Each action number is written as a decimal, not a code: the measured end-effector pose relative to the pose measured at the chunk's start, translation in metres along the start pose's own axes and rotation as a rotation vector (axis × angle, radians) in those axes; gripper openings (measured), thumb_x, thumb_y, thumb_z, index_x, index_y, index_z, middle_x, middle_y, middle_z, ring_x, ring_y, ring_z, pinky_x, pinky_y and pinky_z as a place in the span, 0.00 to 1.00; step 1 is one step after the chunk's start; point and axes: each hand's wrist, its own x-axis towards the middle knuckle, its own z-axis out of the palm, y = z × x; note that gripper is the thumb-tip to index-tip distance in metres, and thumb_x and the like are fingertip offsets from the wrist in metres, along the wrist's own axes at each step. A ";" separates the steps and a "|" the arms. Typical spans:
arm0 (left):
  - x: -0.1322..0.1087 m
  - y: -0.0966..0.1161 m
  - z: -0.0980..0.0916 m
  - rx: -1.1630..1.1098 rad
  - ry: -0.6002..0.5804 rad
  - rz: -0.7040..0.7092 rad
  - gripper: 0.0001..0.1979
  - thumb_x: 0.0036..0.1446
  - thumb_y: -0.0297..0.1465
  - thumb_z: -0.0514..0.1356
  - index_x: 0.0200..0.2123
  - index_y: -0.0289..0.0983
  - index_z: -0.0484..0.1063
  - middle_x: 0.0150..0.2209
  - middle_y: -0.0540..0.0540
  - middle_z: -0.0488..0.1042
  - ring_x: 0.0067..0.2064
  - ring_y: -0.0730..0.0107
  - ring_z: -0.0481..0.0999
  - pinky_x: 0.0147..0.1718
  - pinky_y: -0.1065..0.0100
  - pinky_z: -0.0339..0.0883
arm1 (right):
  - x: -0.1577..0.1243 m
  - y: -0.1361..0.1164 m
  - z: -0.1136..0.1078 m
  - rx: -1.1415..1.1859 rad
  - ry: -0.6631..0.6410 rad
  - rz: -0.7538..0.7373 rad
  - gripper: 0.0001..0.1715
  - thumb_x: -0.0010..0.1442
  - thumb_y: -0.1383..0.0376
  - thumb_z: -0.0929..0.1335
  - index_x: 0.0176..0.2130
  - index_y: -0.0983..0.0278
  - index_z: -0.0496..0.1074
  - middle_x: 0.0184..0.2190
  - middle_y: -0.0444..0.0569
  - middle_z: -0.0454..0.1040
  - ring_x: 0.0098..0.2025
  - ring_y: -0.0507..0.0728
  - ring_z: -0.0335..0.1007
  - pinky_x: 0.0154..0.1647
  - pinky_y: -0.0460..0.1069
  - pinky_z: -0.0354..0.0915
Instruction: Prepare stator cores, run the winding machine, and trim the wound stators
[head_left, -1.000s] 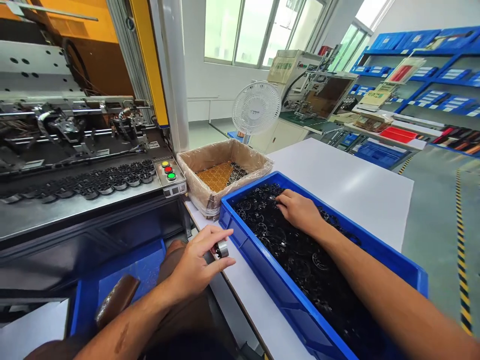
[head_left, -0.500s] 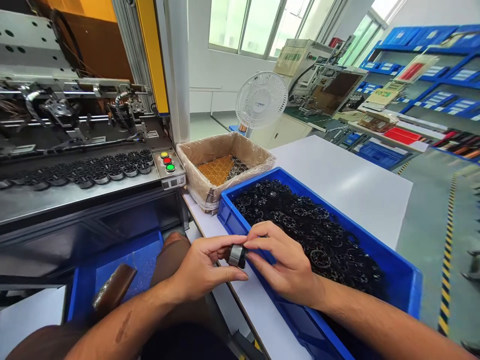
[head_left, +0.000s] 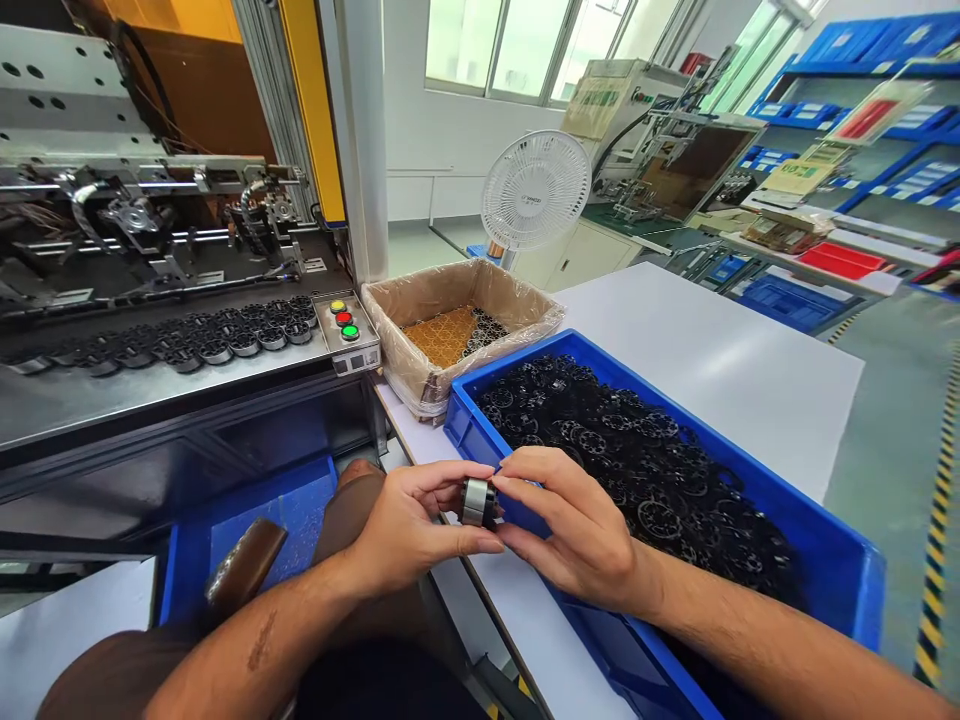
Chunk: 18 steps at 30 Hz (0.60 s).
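A small ring-shaped part (head_left: 475,502), with a silver metal band and black edges, is held between both hands over the front edge of the white table. My left hand (head_left: 420,520) grips it from the left, with its thumb below and its fingers above. From the right, the fingertips of my right hand (head_left: 566,520) close on its black side. Just beyond my right hand stands a blue bin (head_left: 832,565) full of loose black ring parts (head_left: 622,430).
Left, a machine ledge (head_left: 45,410) carries rows of similar rings (head_left: 217,345) beside a button box (head_left: 346,330). A plastic-lined carton (head_left: 420,385) stands behind the bin, a white fan (head_left: 536,190) farther back. A brown roll-like object (head_left: 247,565) lies over a blue tray below.
The camera view has shifted slightly, moving the scene rightward. The ring has turned a little, showing more of its silver band, while both hands keep hold of it.
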 end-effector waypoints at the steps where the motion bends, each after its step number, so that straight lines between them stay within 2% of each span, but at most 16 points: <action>1: 0.000 0.000 0.000 -0.016 -0.006 0.001 0.26 0.31 0.27 0.78 0.39 0.34 0.81 0.32 0.45 0.82 0.34 0.67 0.81 0.37 0.70 0.76 | 0.000 0.000 0.000 -0.006 -0.006 -0.002 0.21 0.61 0.69 0.70 0.54 0.68 0.68 0.40 0.58 0.75 0.44 0.61 0.74 0.42 0.56 0.76; 6: 0.000 0.000 -0.002 -0.024 -0.020 0.022 0.26 0.32 0.28 0.78 0.39 0.33 0.80 0.34 0.43 0.83 0.35 0.66 0.81 0.38 0.68 0.76 | 0.003 0.001 0.003 -0.018 -0.023 -0.055 0.18 0.62 0.74 0.67 0.52 0.66 0.68 0.39 0.56 0.75 0.44 0.59 0.73 0.41 0.56 0.75; 13: 0.000 -0.002 -0.003 -0.030 -0.009 -0.029 0.28 0.29 0.28 0.79 0.39 0.33 0.80 0.34 0.44 0.83 0.35 0.66 0.80 0.39 0.68 0.76 | 0.004 0.002 -0.001 -0.074 -0.024 -0.108 0.17 0.62 0.71 0.69 0.51 0.68 0.70 0.37 0.55 0.75 0.43 0.59 0.74 0.40 0.56 0.74; 18: 0.000 0.000 -0.006 0.003 -0.027 -0.095 0.31 0.27 0.29 0.79 0.40 0.33 0.80 0.33 0.45 0.82 0.34 0.66 0.81 0.39 0.67 0.76 | 0.004 0.003 -0.005 -0.145 -0.037 -0.231 0.13 0.61 0.72 0.68 0.47 0.70 0.72 0.36 0.55 0.76 0.45 0.60 0.74 0.40 0.55 0.75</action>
